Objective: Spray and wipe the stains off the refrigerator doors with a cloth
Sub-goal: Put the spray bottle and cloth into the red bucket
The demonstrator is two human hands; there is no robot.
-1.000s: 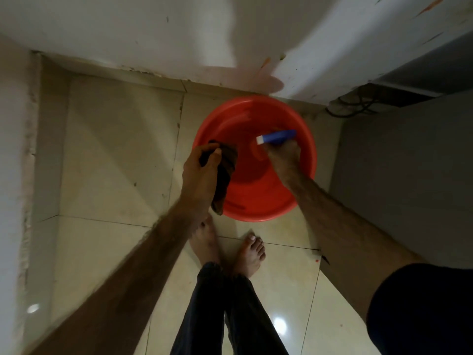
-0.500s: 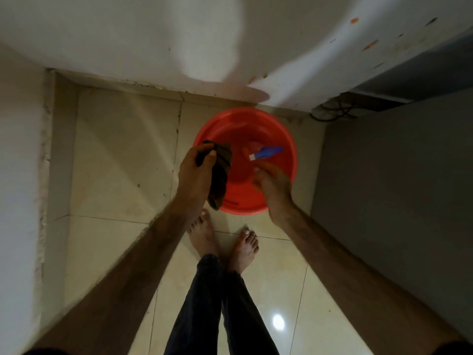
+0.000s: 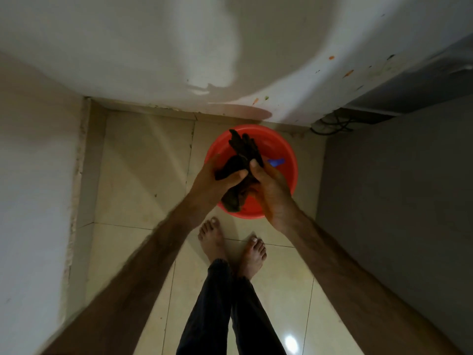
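Head view | cloth [image 3: 243, 165] gripped between both hands [image 3: 245, 185] | above red basin [image 3: 290, 175]

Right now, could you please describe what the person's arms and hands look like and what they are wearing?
Both forearms are bare and hairy, with no sleeve showing anywhere in view. The left hand and right hand are gloveless, and no ring, watch or bracelet is visible. Lower down, the person wears dark trousers gathered at the ankles, and the feet are bare.

Dark cloth [image 3: 243, 160] in both hands [image 3: 245, 185]
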